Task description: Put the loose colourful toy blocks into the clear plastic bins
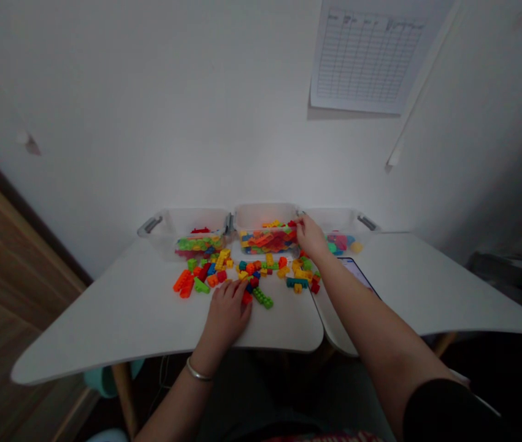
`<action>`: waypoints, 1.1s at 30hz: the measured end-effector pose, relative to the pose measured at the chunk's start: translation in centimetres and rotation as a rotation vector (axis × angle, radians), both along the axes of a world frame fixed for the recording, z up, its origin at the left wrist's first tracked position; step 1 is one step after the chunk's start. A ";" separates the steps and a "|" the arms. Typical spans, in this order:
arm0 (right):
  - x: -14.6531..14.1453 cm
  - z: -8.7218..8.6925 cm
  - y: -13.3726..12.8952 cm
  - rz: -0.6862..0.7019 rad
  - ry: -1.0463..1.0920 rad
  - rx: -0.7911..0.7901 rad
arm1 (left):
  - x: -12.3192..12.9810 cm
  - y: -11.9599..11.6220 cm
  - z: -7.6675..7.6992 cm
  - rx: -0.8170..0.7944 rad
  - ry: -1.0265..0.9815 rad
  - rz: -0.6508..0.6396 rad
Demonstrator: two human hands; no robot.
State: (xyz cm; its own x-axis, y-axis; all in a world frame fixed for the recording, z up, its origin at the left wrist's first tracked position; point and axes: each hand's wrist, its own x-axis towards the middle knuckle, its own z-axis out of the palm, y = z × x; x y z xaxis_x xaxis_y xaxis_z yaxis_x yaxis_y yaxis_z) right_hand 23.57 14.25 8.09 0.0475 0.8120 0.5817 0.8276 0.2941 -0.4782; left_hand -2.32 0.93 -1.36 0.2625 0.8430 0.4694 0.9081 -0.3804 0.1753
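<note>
My left hand (229, 309) rests low over the near edge of the block pile, its fingers curled beside a red-orange block (246, 298); a grip on it cannot be made out. A long green block (263, 298) lies just to its right. My right hand (309, 236) reaches to the right end of the middle clear bin (265, 215), with its fingertips pinched at a red block (292, 224). That bin holds many red, orange, yellow and blue blocks. Loose blocks, among them orange ones (183, 283) and a teal one (297, 283), lie spread in front of the bins.
A left clear bin (196, 218) holds green, yellow and red blocks. The right clear bin (334, 220) has pink and teal pieces. A phone or tablet (357, 273) lies under my right forearm. Two white tables (150, 313) meet near the middle, against a wall.
</note>
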 end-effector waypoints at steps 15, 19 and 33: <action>-1.0 -1.4 -1.6 0.044 -0.250 0.119 | 0.1 -0.1 0.2 -0.001 0.008 -0.001; -1.6 -1.8 -1.8 0.015 -0.222 0.126 | 0.1 -0.1 0.1 0.017 0.007 0.001; -6.1 -5.7 -7.4 0.123 -0.038 0.216 | 0.1 -0.1 0.1 0.024 0.014 -0.004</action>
State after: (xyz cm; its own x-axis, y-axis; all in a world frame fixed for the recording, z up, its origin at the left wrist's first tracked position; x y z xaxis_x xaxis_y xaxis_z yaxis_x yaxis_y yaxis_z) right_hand 17.43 6.85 2.39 -0.0691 0.6667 0.7421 0.7956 0.4856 -0.3622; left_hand -2.18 0.80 -1.29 0.2724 0.8304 0.4861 0.9088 -0.3880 0.1535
